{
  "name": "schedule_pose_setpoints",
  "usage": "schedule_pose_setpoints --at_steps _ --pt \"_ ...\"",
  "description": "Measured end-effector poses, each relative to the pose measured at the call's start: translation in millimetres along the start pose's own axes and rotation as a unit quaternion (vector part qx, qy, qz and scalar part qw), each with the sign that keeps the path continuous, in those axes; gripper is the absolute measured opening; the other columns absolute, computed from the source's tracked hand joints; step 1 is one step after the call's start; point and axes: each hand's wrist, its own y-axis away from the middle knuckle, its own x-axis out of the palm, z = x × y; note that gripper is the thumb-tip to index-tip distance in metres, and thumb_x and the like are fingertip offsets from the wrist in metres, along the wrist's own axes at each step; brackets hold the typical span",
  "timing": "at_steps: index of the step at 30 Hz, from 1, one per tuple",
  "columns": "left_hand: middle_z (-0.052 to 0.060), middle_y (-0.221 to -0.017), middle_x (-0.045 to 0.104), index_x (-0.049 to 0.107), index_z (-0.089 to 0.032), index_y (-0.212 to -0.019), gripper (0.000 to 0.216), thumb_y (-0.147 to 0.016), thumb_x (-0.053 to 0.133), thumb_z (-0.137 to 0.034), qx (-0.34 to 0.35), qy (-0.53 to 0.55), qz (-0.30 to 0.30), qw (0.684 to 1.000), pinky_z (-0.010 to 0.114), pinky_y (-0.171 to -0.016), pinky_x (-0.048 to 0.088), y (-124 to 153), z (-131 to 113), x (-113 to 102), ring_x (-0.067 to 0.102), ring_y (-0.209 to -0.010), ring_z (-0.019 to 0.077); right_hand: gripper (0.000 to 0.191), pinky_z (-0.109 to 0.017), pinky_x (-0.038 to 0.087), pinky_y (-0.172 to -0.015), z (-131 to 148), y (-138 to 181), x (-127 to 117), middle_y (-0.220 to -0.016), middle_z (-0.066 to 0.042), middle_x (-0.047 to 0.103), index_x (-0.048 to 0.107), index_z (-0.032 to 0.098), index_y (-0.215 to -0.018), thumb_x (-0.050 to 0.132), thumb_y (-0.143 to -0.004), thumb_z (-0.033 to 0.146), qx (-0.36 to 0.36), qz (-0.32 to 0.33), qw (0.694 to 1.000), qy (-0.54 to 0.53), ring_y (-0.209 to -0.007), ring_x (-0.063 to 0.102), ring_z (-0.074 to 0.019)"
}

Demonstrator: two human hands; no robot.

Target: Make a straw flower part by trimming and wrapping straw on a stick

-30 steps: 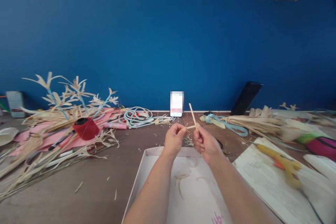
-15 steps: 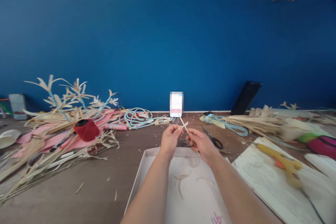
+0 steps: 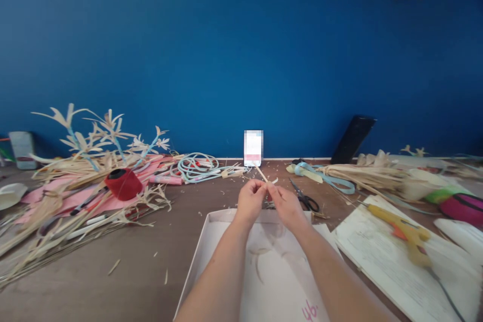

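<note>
My left hand [image 3: 249,202] and my right hand [image 3: 285,205] meet above the far edge of a shallow white box [image 3: 211,251]. Both pinch a thin pale straw strip [image 3: 261,173] that sticks up and to the left from between the fingertips. A short sliver [image 3: 274,180] branches off beside it. A few curled straw scraps [image 3: 260,256] lie in the box under my forearms.
Black-handled scissors [image 3: 306,200] lie just right of my hands. A yellow glue gun [image 3: 403,231] rests on a printed sheet at right. A red thread spool [image 3: 123,183], straw flowers [image 3: 94,136], coiled pale-blue cord [image 3: 196,167] and straw bundles [image 3: 370,173] crowd the brown table.
The straw strip tipped from nearly upright to slanting low and left. My right hand moved left to meet my left hand, uncovering the scissors.
</note>
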Motion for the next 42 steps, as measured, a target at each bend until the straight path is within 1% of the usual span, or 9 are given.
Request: schedule_pose_setpoints --at_steps 5,8,12,15,20,23,27,33,42 --pt "-0.003 -0.054 0.050 0.050 -0.016 -0.070 0.021 -0.075 0.055 -0.036 0.005 0.021 0.022 1.000 0.020 -0.051 0.032 0.6 1.6 1.4 0.042 -0.051 0.0076 0.051 -0.026 0.028 -0.049 4.1 -0.3 3.9 -0.048 0.000 0.049 0.046 0.021 -0.047 0.036 -0.081 0.057 0.026 -0.023 0.999 -0.024 -0.050 0.043 -0.0147" --pt "-0.004 -0.056 0.049 0.049 -0.016 -0.070 0.020 -0.075 0.054 -0.035 0.016 0.024 0.033 0.999 0.020 -0.053 0.032 0.2 0.4 0.7 0.042 -0.053 0.0077 0.052 -0.024 0.022 -0.041 8.2 -0.8 3.6 -0.038 0.003 0.037 0.041 0.020 -0.043 0.042 -0.078 0.059 0.094 0.006 0.988 -0.123 -0.039 0.033 -0.0104" --pt "-0.003 -0.060 0.048 0.050 -0.015 -0.070 0.018 -0.074 0.055 -0.033 0.032 -0.003 0.025 0.999 0.020 -0.056 0.032 -0.3 -0.9 -2.9 0.040 -0.056 0.0073 0.049 -0.022 0.009 -0.034 8.1 -3.2 -4.3 -0.033 0.009 0.021 0.038 0.020 -0.044 0.048 -0.074 0.058 0.177 0.046 0.937 -0.298 -0.031 0.016 -0.0056" --pt "-0.004 -0.059 0.046 0.051 -0.016 -0.070 0.018 -0.074 0.055 -0.032 0.023 -0.010 0.023 0.999 0.020 -0.054 0.030 -1.3 1.7 -6.7 0.038 -0.054 0.0069 0.046 -0.020 0.007 -0.032 3.1 -8.0 -15.5 -0.036 0.010 0.018 0.036 0.020 -0.046 0.049 -0.074 0.055 0.198 0.027 0.897 -0.393 -0.031 0.012 -0.0045" --pt "-0.003 -0.061 0.050 0.051 -0.016 -0.072 0.020 -0.072 0.057 -0.035 -0.017 0.044 0.027 0.999 0.019 -0.051 0.029 -3.5 4.4 -10.9 0.039 -0.051 0.0058 0.038 -0.017 0.011 -0.028 -6.0 -15.0 -22.7 -0.041 0.009 0.026 0.046 0.019 -0.053 0.057 -0.071 0.050 0.201 -0.078 0.865 -0.453 -0.032 0.016 -0.0035" --pt "-0.001 -0.066 0.054 0.051 -0.015 -0.073 0.024 -0.070 0.060 -0.038 -0.040 0.089 0.049 0.994 0.018 -0.051 0.030 -3.1 0.4 -12.1 0.042 -0.054 0.0057 0.028 -0.018 0.012 -0.028 -7.6 -14.5 -18.2 -0.051 0.005 0.043 0.060 0.019 -0.070 0.060 -0.071 0.047 0.191 -0.034 0.864 -0.464 -0.034 0.020 -0.0031" --pt "-0.001 -0.066 0.054 0.052 -0.015 -0.072 0.028 -0.067 0.063 -0.040 -0.062 0.087 0.090 0.990 0.017 -0.051 0.032 -2.1 -3.9 -14.1 0.042 -0.054 0.0055 0.025 -0.017 0.014 -0.028 -7.3 -11.0 -15.1 -0.071 0.001 0.056 0.064 0.020 -0.085 0.066 -0.067 0.037 0.157 0.017 0.874 -0.460 -0.038 0.027 -0.0032" --pt "-0.001 -0.065 0.052 0.052 -0.014 -0.072 0.027 -0.068 0.063 -0.039 -0.064 0.068 0.088 0.992 0.017 -0.049 0.032 -3.8 -1.0 -16.5 0.042 -0.053 0.0051 0.024 -0.014 0.015 -0.031 -5.7 -9.1 -18.1 -0.071 0.001 0.057 0.063 0.017 -0.081 0.071 -0.060 0.026 0.142 -0.013 0.882 -0.449 -0.041 0.031 -0.0017" --pt "-0.002 -0.064 0.051 0.052 -0.015 -0.072 0.028 -0.067 0.062 -0.040 -0.063 0.069 0.070 0.993 0.017 -0.047 0.032 -4.8 1.2 -16.9 0.042 -0.052 0.0049 0.023 -0.016 0.014 -0.032 -5.0 -9.2 -17.2 -0.066 0.002 0.056 0.059 0.017 -0.076 0.070 -0.058 0.025 0.117 -0.025 0.883 -0.454 -0.040 0.032 -0.0025"
